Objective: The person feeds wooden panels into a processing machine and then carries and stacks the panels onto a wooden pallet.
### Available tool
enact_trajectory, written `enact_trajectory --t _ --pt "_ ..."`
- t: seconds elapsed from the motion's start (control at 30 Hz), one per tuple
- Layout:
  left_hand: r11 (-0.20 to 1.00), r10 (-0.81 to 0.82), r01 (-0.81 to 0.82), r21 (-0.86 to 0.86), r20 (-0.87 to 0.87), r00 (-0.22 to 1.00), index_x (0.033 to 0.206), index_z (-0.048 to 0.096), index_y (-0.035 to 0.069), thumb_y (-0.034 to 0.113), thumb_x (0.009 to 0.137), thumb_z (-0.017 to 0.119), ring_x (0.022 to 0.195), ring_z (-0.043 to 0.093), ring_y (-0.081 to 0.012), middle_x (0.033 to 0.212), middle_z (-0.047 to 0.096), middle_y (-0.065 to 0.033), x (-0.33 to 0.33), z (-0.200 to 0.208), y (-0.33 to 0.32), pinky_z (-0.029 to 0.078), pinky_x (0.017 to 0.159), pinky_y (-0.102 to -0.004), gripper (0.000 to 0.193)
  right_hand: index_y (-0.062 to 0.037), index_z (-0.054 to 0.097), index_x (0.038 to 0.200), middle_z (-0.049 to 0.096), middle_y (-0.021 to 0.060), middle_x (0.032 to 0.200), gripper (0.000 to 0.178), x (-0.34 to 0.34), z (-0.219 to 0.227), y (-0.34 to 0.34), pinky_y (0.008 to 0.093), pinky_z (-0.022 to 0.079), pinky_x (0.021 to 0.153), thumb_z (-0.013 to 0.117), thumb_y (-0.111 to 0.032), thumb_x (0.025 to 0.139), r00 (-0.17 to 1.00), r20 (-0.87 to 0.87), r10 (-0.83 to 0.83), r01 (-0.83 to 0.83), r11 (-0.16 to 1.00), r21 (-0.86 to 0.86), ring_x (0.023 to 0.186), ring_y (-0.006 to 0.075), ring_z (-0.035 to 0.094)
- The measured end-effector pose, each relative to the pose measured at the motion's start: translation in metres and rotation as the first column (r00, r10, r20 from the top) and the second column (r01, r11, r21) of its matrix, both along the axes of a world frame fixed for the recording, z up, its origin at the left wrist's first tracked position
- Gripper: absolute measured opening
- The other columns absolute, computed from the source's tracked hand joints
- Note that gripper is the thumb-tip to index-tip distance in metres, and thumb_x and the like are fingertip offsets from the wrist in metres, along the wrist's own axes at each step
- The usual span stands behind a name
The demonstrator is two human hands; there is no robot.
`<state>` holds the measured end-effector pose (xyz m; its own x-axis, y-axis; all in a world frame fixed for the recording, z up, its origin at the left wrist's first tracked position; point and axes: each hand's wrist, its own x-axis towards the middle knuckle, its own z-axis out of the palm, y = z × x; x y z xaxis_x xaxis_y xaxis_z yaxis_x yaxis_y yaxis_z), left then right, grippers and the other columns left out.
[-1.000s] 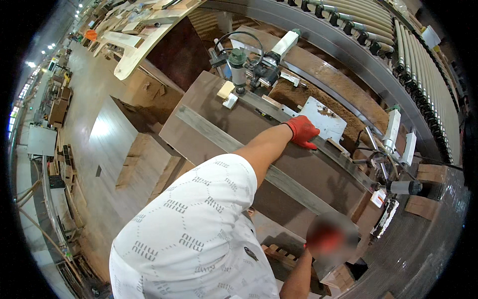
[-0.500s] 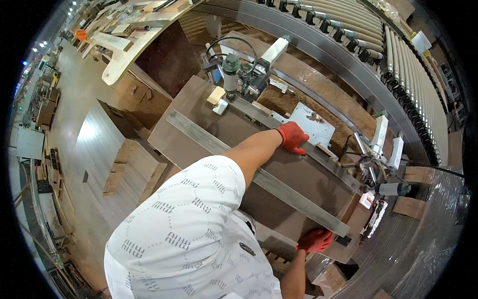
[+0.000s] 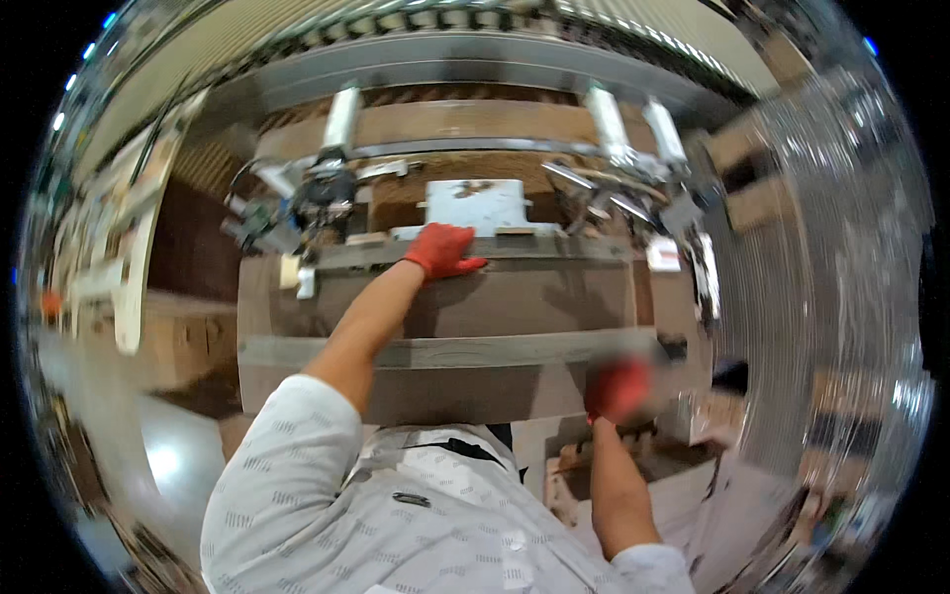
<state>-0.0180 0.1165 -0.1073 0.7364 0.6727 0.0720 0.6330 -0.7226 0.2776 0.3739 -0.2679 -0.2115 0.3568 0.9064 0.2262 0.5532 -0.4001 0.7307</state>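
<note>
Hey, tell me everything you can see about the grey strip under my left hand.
The grey strip is long, narrow and straight, wood-like in look, though blurred. It lies flat, left to right, along the far side of the brown panel, nearer than the white plate. The red-gloved left hand covers part of it left of its middle, apparently touching it.

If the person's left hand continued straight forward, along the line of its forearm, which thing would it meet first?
Most likely the pale plate, just beyond the grey strip at which the left hand lies. Depth is unclear in this view, so the hand might pass above it instead.
</note>
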Motion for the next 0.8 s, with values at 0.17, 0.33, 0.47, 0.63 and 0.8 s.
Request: enact_trajectory --t 0.17,0.33,0.47,0.63,0.8 --pt "1.0 -0.029 0.029 -0.007 -0.09 0.996 0.1 0.064 0.006 0.067 0.096 0.067 0.083 0.072 -0.0419 0.085 0.072 -0.0199 0.011 0.006 -0.005 0.056 0.074 -0.053 0.061 -0.0064 0.058 0.143 0.062 0.0162 0.139 0.044 -0.009 0.003 0.012 0.0502 0.045 0.114 0.055 -0.031 0.107 0.805 -0.59 0.057 0.235 0.883 0.405 0.132 0.0321 0.058" --pt "0.997 -0.063 0.063 0.054 -0.015 0.998 0.112 0.066 0.007 0.062 0.095 0.07 0.094 0.072 -0.0381 0.102 0.073 -0.0196 0.02 0.007 -0.007 0.056 0.079 -0.0505 0.058 -0.0073 0.054 0.149 0.06 0.0153 0.143 0.047 -0.031 0.051 0.014 0.0467 0.043 0.118 0.056 -0.03 0.107 0.776 -0.627 -0.071 0.328 0.894 0.304 0.135 0.0311 0.057" --pt "0.983 -0.118 0.122 0.134 -0.035 0.992 0.122 0.064 0.007 0.052 0.091 0.077 0.107 0.066 -0.038 0.115 0.068 -0.0176 0.021 -0.005 -0.002 0.052 0.089 -0.0494 0.056 -0.009 0.061 0.128 0.062 0.0149 0.126 0.034 -0.033 0.05 0.016 0.0481 0.047 0.105 0.062 -0.027 0.099 0.848 -0.496 0.186 0.19 0.766 0.614 0.12 0.0323 0.059" --pt "0.985 -0.055 0.045 0.167 0.055 0.997 0.115 0.066 0.008 0.045 0.088 0.082 0.106 0.065 -0.04 0.114 0.068 -0.0172 0.001 -0.02 -0.005 0.051 0.088 -0.051 0.049 -0.0108 0.065 0.111 0.063 0.0147 0.108 0.023 -0.036 0.03 0.037 0.0474 0.05 0.092 0.066 -0.025 0.093 0.725 -0.549 0.416 0.24 0.594 0.768 0.102 0.0324 0.061" --pt "0.985 -0.08 0.076 0.154 0.017 0.997 0.123 0.066 0.006 0.043 0.091 0.079 0.116 0.061 -0.0399 0.121 0.067 -0.0182 0.018 -0.004 -0.014 0.049 0.097 -0.0527 0.051 -0.0107 0.066 0.105 0.064 0.0137 0.1 0.018 -0.04 0.063 0.023 0.0467 0.051 0.086 0.064 -0.024 0.092 0.715 -0.59 0.375 0.39 0.487 0.782 0.095 0.0313 0.063"
